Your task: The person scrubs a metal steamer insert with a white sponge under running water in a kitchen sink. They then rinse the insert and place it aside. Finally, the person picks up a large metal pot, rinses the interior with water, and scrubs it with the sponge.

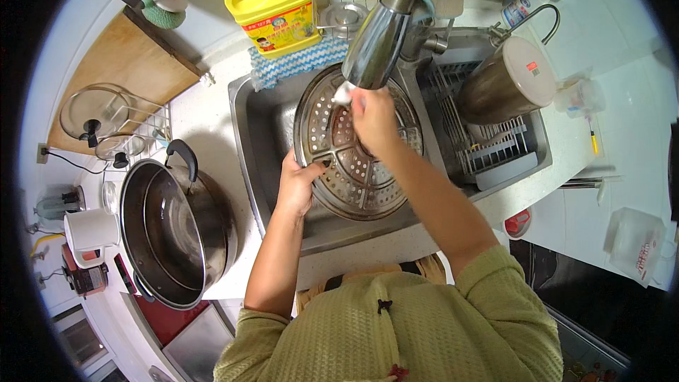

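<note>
My left hand [298,183] grips the left rim of a round perforated metal steamer tray [366,170], its thumb on the upper face. The tray is held tilted over the left basin of a steel sink [265,191]. My right hand [374,119] is closed on a small white thing [344,93], perhaps a cloth or sponge, against the tray's upper part. Just above this hand, a chrome faucet head [377,45] hides part of the tray. Brownish marks show on the tray's metal. The fingertips under the tray are hidden.
A large steel pot [164,233] stands on the counter at left. Behind the sink are a yellow detergent jug [278,24] and a blue-and-white striped cloth [297,61]. The right basin holds a dish rack [498,143] and a steel canister [493,85]. A cutting board [106,74] leans at left.
</note>
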Motion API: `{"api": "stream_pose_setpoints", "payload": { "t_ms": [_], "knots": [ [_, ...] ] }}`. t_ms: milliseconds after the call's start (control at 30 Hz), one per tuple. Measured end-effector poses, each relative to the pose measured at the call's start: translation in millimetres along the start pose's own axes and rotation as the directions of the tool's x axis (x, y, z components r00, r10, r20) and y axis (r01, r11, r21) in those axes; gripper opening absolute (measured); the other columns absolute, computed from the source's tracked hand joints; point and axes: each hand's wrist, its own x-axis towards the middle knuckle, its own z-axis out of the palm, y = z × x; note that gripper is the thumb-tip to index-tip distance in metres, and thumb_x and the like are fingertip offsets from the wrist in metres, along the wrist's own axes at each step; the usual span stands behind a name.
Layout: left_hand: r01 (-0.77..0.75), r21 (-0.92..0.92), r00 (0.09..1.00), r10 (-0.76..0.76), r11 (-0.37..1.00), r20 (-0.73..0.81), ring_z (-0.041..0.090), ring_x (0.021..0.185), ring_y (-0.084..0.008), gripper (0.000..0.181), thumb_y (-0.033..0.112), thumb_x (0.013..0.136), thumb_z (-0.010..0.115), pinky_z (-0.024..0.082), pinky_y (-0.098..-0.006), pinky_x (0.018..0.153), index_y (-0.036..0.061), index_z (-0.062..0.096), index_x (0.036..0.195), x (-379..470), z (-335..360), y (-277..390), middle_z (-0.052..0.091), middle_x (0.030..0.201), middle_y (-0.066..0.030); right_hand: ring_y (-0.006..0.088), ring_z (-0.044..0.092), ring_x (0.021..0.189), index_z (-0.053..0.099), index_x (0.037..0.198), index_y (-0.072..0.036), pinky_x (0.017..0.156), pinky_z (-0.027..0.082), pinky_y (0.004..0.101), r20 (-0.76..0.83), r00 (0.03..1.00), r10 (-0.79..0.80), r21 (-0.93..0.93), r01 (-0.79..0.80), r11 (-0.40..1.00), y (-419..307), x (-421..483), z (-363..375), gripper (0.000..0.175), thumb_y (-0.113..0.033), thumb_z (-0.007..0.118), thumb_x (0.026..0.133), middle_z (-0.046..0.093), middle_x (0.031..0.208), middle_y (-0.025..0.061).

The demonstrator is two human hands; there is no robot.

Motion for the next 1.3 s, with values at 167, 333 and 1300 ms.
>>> {"api": "stream_pose_setpoints", "payload": {
  "t_ms": [167, 333, 1300],
  "knots": [
    [0.025, -0.072, 1.0, -0.024, 0.997, 0.017, 0.052, 0.074, -0.0115, 0.038, -0.012, 0.062, 0.043, 0.041, -0.023, 0.068, 0.0001, 0.049, 0.097, 1, -7, -6, 0.056, 0.085, -0.0047, 0.0299, 0.048, 0.075, 0.048, 0.07, -0.002, 0.067, 0.039, 0.0363, 0.019, 0.99, -0.137, 0.044, 0.136, 0.99, -13, -32, 7, 0.011, 0.006, 0.052, 0.063, 0.05, 0.077, 0.0125],
    [0.046, -0.142, 0.999, -0.045, 0.989, 0.011, 0.053, 0.075, -0.0133, 0.04, -0.012, 0.061, 0.043, 0.042, -0.0242, 0.068, 0.0, 0.048, 0.098, -3, -1, 2, 0.056, 0.087, -0.0058, 0.0304, 0.045, 0.078, 0.048, 0.072, -0.002, 0.067, 0.037, 0.0366, -0.085, 0.995, -0.057, -0.133, 0.045, 0.99, -9, -18, 7, 0.012, 0.005, 0.052, 0.063, 0.048, 0.079, 0.013],
    [-0.386, 0.835, 0.887, 0.407, 0.392, 0.219, 0.021, 0.119, -0.0358, 0.065, 0.019, 0.072, 0.055, 0.018, -0.0374, 0.097, 0.0019, 0.023, 0.125, 24, 29, -46, 0.02, 0.128, -0.0245, 0.0128, 0.051, 0.074, 0.047, 0.102, 0.001, 0.067, 0.042, 0.0247, 0.234, 0.661, 0.713, 0.761, -0.581, 0.289, 11, -94, -73, 0.028, 0.001, 0.046, 0.074, 0.054, 0.088, 0.0066]
  ]
}}
